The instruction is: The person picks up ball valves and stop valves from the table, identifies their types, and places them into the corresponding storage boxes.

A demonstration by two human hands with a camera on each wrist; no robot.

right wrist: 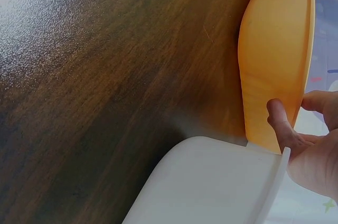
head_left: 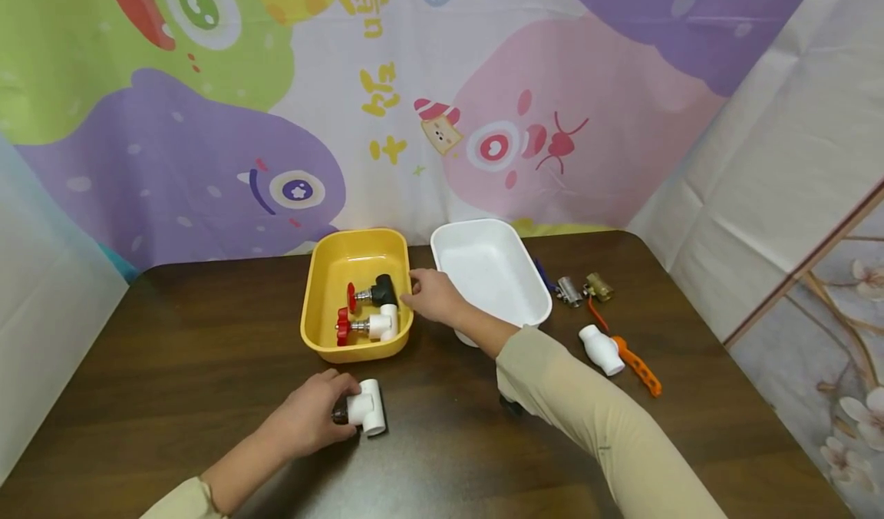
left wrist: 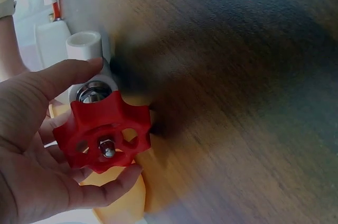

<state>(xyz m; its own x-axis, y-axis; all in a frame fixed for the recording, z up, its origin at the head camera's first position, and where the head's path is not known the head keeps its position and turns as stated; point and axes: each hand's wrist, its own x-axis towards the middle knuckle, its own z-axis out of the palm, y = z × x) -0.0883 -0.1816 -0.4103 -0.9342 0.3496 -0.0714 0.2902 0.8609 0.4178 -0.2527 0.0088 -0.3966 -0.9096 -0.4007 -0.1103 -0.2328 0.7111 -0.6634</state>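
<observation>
The left hand curls its thumb and fingers round a white valve with a red wheel, at the counter just in front of the yellow tray. The right hand pinches that tray's right rim. Inside lie a black valve and a second white valve; a white tray stands beside it.

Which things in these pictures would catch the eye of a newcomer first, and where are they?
Probably the cartoon backdrop behind the table comes first, being large and colourful. Next, perhaps, comes the yellow tray in front of it, holding a black valve and a white valve, both red-wheeled. In the left wrist view, the big red wheel of the held valve, in the left hand, stands out most.
</observation>
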